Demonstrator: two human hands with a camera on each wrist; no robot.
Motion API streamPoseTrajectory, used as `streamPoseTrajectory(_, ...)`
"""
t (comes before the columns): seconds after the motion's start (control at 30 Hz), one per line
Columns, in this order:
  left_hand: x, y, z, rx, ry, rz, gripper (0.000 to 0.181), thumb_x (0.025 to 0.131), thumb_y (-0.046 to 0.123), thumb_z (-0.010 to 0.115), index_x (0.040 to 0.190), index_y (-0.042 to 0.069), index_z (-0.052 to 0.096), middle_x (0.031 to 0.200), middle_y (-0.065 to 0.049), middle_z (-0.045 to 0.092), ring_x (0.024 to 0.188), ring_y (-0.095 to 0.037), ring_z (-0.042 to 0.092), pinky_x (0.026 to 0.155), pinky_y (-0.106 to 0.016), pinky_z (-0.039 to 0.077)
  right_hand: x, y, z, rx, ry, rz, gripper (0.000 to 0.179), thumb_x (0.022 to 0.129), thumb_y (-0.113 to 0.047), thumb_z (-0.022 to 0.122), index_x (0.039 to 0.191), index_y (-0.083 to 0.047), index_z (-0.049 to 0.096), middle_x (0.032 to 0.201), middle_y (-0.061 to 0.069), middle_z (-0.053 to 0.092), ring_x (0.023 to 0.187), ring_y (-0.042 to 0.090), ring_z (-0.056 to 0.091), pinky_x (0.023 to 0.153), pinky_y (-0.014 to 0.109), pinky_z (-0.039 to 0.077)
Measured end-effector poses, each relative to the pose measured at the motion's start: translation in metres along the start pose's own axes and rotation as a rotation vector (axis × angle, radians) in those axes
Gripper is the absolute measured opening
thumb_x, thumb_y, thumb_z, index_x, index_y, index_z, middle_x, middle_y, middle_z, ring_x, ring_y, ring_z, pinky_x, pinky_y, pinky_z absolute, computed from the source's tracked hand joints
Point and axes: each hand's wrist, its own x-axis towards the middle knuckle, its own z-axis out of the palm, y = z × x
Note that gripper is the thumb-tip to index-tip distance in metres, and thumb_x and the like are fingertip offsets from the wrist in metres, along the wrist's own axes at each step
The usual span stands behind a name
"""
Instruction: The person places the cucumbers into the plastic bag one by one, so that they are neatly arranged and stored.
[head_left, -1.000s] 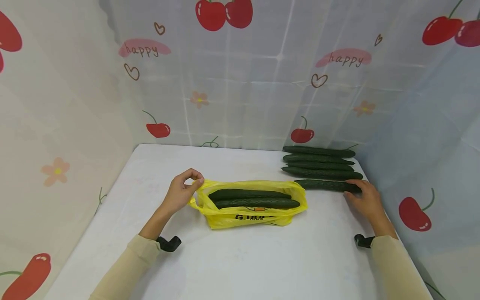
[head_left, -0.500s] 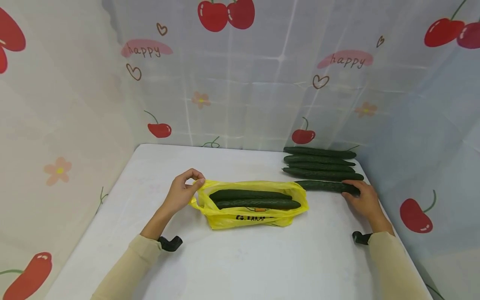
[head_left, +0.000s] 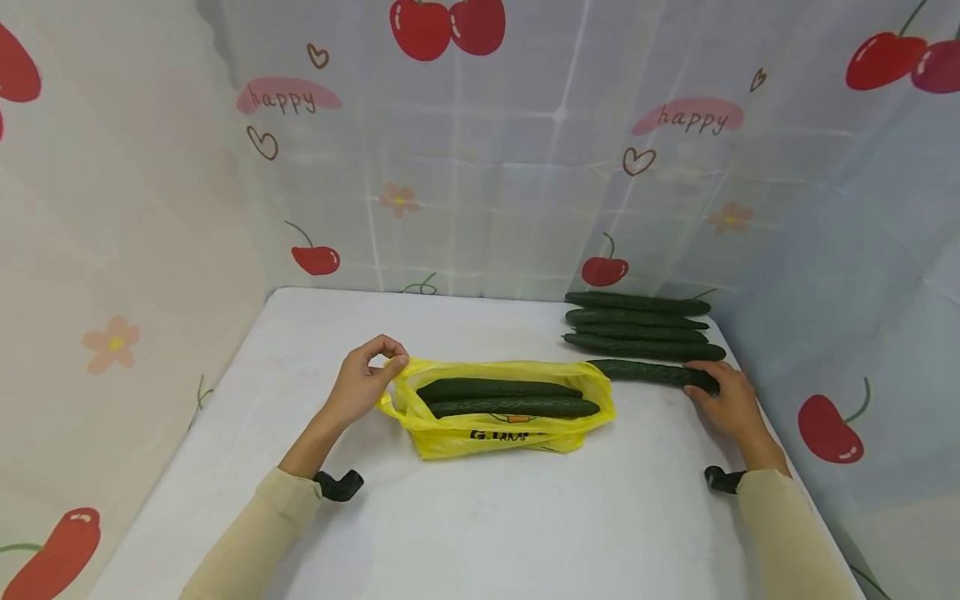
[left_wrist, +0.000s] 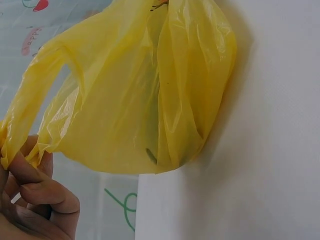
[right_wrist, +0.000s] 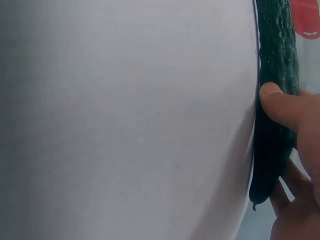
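Cucumber, long, dark green and bumpy, extends right from behind a yellow bag; right hand grips its right end, left hand pinches the bag.

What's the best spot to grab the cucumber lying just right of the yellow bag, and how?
Probably near the right end of the cucumber, coming from the right and pinching across its narrow width. It lies lengthwise left to right, long and slim; its left end reaches the bag, while the right end points away from it. The right hand grips there.
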Motion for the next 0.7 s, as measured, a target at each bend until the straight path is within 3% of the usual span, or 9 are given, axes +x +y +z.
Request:
streamPoseTrajectory(0.33, 0.001, -0.001, 0.002, -0.001, -0.002, -0.001, 0.018, 0.108, 0.033, 0.068, 0.112, 0.015, 0.069, 0.11, -0.006, 0.067, 0.111, -0.022, 0.061, 0.085, -0.019, 0.057, -0.01, 0.0, -0.001, 0.014, 0.013, -0.011, 0.041, 0.093, -0.004, 0.082, 0.132, -0.004, 0.068, 0.134, 0.035, 0.061, 0.126, 0.06, 0.05, 0.102, 0.079, 0.031)
streamPoseTrajectory(0.7, 0.002, 0.002, 0.004, 0.004, -0.006, 0.0, 0.017, 0.108, 0.033, 0.068, 0.112, 0.017, 0.069, 0.111, -0.006, 0.067, 0.111, -0.022, 0.06, 0.086, -0.019, 0.057, -0.022, -0.014, -0.016, 0.068, 0.007, -0.032, 0.041, 0.093, -0.001, 0.079, 0.133, -0.002, 0.067, 0.13, 0.036, 0.06, 0.121, 0.06, 0.047, 0.097, 0.077, 0.028)
